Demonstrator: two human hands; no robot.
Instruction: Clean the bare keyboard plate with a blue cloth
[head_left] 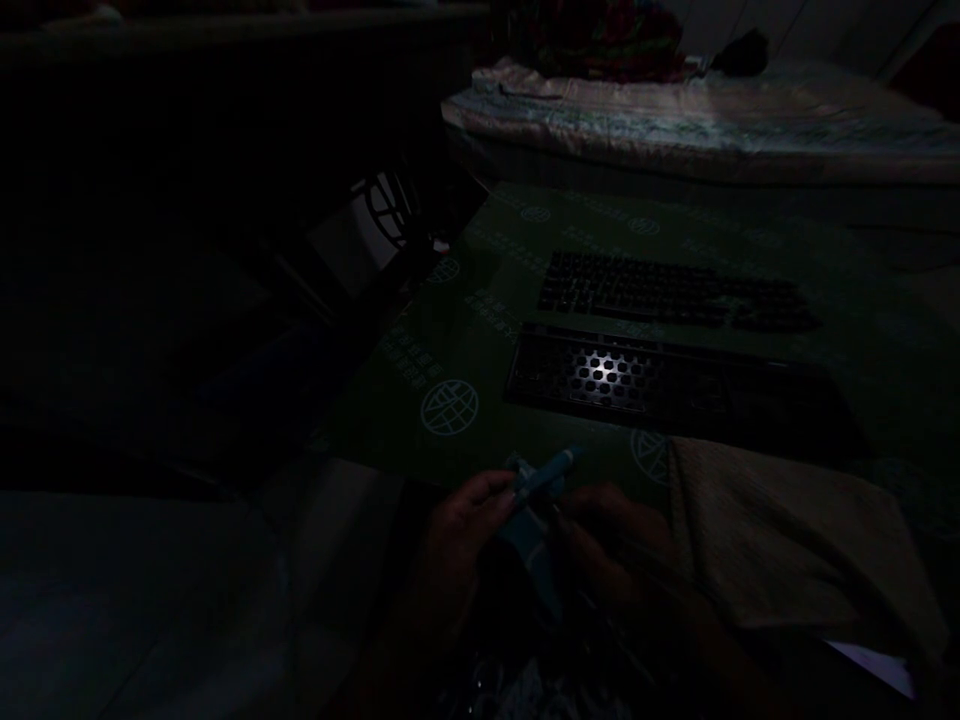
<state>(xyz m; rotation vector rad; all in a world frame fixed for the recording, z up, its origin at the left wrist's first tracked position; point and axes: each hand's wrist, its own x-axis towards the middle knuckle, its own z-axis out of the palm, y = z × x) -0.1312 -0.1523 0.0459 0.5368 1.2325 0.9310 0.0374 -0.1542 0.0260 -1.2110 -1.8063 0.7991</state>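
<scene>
The picture is very dark. My left hand [472, 520] is closed on a light-blue item [551, 472] whose upper part is a slim stick-like piece. A wider blue part hangs down between my hands; its kind I cannot make out. Close beside it on the right, my right hand [619, 535] has its fingers pinched together at the blue item, and what they hold is lost in shadow. Beyond my hands lies a black keyboard frame [645, 385], its key area showing a bright honeycomb pattern. Behind it, black keycaps [660, 290] are laid out in rows.
A green sheet [480, 330] printed with white globes and lettering lies under the keyboard parts. To the right is a folded beige cloth [787, 530]. At the back stands a bed [712, 125] with a pale cover. Dark furniture [225, 200] fills the left.
</scene>
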